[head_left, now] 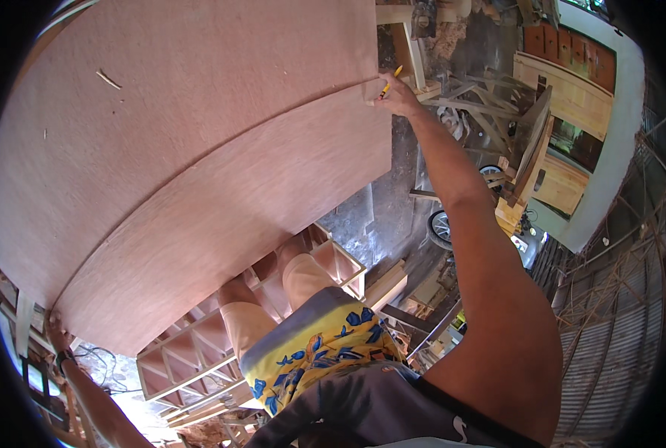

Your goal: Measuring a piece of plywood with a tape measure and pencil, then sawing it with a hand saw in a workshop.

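The right hand [399, 95] pinches a pencil [390, 81] in its grip at the board's [198, 149] far edge; the left hand [55, 328] clasps the near corner.

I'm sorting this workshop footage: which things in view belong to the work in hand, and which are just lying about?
In hand: right hand, yellow pencil, plywood sheet, left hand at its far corner.
Lying about: wooden lattice frame, wooden trestles, wheel.

Wooden frames [497, 97], corrugated wall [609, 351] — daylight
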The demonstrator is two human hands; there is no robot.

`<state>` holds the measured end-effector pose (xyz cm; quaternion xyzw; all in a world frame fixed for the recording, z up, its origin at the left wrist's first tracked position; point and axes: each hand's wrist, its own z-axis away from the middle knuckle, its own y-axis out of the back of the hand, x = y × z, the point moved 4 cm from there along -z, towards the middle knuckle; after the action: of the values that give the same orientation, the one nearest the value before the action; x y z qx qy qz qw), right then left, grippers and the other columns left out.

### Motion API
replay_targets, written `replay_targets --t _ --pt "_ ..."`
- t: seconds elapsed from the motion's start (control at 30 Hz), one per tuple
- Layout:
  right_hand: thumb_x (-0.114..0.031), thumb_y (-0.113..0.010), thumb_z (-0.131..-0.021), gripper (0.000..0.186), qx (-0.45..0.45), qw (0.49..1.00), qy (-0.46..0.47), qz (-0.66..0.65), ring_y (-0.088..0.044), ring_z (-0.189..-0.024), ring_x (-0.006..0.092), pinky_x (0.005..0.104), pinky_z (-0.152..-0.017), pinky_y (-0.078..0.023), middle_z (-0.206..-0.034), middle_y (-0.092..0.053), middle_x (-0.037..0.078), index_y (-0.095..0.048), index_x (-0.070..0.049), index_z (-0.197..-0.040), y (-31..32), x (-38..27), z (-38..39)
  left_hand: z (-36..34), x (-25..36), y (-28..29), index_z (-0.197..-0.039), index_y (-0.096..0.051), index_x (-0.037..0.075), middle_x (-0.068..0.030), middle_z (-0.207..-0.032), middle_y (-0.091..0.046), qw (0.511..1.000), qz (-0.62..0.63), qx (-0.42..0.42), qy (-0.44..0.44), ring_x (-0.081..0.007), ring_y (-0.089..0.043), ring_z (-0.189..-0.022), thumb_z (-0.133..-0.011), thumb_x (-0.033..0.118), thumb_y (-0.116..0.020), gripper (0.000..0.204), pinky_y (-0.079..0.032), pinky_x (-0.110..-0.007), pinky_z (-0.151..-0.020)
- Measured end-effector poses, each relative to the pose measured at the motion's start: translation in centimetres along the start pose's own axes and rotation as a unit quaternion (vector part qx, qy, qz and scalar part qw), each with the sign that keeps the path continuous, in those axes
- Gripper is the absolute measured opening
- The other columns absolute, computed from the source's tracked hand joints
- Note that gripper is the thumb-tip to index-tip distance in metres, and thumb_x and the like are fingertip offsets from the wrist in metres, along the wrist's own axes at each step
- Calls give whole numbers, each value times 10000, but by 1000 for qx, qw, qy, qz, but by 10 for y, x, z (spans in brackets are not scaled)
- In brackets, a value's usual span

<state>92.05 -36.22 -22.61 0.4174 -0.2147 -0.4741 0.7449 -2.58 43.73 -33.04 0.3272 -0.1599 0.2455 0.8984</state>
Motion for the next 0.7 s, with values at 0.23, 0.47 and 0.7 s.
replay_targets --t 0.23,0.47,0.7 --pt "-446 -926 -662 1016 -39 997 -65 -17 -590 -1274 360 412 -1073 -471 -1350 -609 239 -451 -93 -1488 -11 -11 8 -12 20 33 -1510 -485 235 -93 -1477 -500 968 -211 -41 -128 -363 -517 -1282 -965 181 -661 575 -539 -574 -902" --pt "-438 -914 -682 951 -48 995 -83 -32 -595 -1250 357 411 -1059 -477 -1338 -610 207 -481 -97 -1457 -6 -2 23 -4 7 2 -1516 -485 249 -106 -1487 -482 999 0 9 46 -378 -494 -1313 -949 179 -673 601 -502 -640 -941" --pt "-399 -889 -750 819 -44 996 -76 -6 -632 -1174 328 408 -1002 -507 -1241 -652 172 -514 -148 -1432 -12 3 10 -2 27 29 -1509 -495 239 -108 -1495 -486 998 -60 0 -16 -373 -492 -1328 -940 203 -692 603 -526 -608 -917"
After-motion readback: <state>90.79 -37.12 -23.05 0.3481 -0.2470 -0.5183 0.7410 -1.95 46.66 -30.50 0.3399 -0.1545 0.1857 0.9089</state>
